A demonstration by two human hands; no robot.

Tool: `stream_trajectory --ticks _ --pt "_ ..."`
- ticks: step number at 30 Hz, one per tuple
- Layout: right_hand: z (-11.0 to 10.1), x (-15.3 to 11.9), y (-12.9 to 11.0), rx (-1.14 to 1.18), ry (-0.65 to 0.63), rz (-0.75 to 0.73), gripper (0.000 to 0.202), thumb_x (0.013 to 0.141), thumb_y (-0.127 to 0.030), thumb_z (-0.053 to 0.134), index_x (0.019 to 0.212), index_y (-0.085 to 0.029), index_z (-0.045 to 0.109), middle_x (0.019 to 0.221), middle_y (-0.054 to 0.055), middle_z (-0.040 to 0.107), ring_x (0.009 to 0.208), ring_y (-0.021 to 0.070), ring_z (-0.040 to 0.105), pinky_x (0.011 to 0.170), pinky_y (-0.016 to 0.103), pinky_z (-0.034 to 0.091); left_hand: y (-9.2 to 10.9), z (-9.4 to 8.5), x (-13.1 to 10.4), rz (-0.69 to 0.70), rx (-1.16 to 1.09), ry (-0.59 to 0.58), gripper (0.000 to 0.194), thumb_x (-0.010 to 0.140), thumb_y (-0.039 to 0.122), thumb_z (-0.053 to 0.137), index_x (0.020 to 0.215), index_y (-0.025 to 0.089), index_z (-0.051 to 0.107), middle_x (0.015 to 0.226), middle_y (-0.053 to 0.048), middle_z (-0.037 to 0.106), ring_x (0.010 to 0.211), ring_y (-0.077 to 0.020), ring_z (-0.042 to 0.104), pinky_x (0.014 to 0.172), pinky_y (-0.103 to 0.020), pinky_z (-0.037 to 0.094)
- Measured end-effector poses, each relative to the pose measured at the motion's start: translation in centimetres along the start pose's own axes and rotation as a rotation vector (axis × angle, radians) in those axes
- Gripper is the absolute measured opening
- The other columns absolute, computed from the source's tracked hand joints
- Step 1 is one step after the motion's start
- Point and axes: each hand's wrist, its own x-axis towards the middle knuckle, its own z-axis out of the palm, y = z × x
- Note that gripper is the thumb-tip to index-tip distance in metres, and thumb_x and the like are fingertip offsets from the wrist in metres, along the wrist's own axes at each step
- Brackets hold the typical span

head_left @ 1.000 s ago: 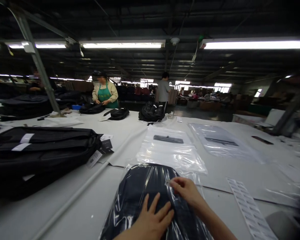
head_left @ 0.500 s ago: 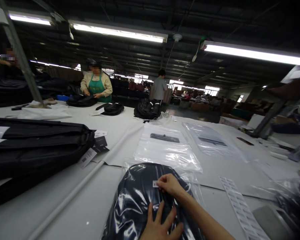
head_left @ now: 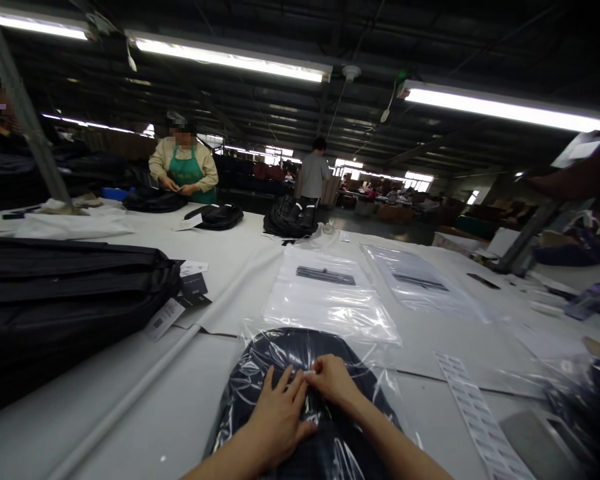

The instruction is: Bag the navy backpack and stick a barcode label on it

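A dark bag sealed in a clear plastic bag lies on the white table right in front of me. My left hand rests flat on top of it, fingers spread and pressing the plastic. My right hand sits beside it with fingertips pinched at a small white sticker on the plastic, touching my left fingertips.
A stack of black bags with hang tags fills the left. Empty clear plastic bags lie ahead, and a strip of white labels lies at the right. A person in a green apron works at the far side, near more black bags.
My left hand has slid forward up the bagged item to meet my right hand. My right hand with the sticker has shifted slightly back toward me. The camera has tilted.
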Motion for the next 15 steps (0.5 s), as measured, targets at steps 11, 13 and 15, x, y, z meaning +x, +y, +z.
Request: stream_trajectory --ticks 11,13,15 --pt "0.7 -2.2 1.3 -0.077 0.067 -0.21 0.015 0.082 -0.024 0.05 0.092 -0.021 0.061 0.091 0.005 0.067 0.087 0.0211 0.06 0.076 0.029 0.04 -0.1 1.4 0.4 -0.045 0.028 -0.032 0.061 0.089 0.057 0.033 0.14 0.024 0.029 0.146 -0.007 0.022 0.135 -0.0336 0.019 0.105 -0.065 0.015" --pt "0.6 -2.2 1.2 -0.055 0.057 -0.225 0.018 0.081 -0.023 0.05 0.093 -0.02 0.064 0.093 0.006 0.067 0.09 0.0222 0.06 0.079 0.031 0.041 -0.7 2.1 0.8 -0.091 0.095 -0.044 0.054 0.088 0.051 0.039 0.136 0.028 0.036 0.144 -0.005 0.025 0.134 -0.0329 0.023 0.104 -0.063 0.017" --pt "-0.2 -2.1 1.3 -0.069 0.073 -0.205 0.018 0.079 -0.023 0.053 0.09 -0.022 0.067 0.09 0.004 0.069 0.089 0.0208 0.061 0.079 0.028 0.043 -1.5 2.3 1.3 -0.111 0.137 0.009 0.045 0.086 0.044 0.045 0.129 0.034 0.047 0.14 -0.002 0.034 0.13 -0.0323 0.031 0.103 -0.061 0.021"
